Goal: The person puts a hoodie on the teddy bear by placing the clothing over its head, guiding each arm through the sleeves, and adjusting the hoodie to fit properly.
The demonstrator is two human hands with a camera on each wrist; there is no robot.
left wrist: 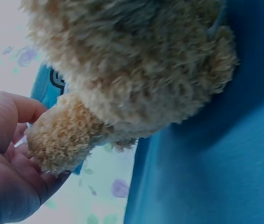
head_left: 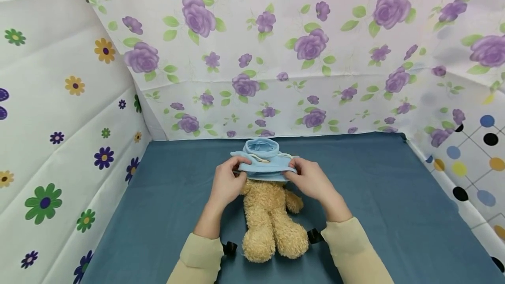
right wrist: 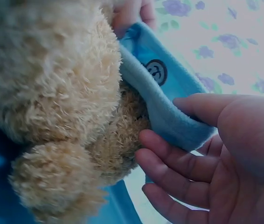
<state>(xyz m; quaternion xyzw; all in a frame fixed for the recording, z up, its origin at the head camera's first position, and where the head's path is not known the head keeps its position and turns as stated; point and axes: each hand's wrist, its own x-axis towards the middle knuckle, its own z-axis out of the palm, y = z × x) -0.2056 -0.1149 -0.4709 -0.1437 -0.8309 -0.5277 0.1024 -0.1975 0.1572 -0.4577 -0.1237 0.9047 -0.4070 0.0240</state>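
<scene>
A curly tan teddy bear [head_left: 263, 207] lies on the table with its legs toward me. A small light blue hoodie [head_left: 272, 165] with pale drawstrings covers its head. My left hand [head_left: 229, 179] pinches the garment's left edge. In the left wrist view, one bear arm [left wrist: 64, 135] lies against that hand's fingers. On the other side my right hand [head_left: 313, 179] grips the hem between thumb and fingers. The right wrist view shows the hem [right wrist: 164, 116] held away from the fur, with a round dark patch [right wrist: 156, 72] on the cloth. The bear's face is hidden.
Dark blue cloth [head_left: 177, 214] covers the table. A white sheet with purple roses [head_left: 244, 56] hangs at the back. Flowered [head_left: 59, 143] and dotted [head_left: 469, 165] sheets close off the left and right sides. Black straps [head_left: 229, 248] show by the cuffs.
</scene>
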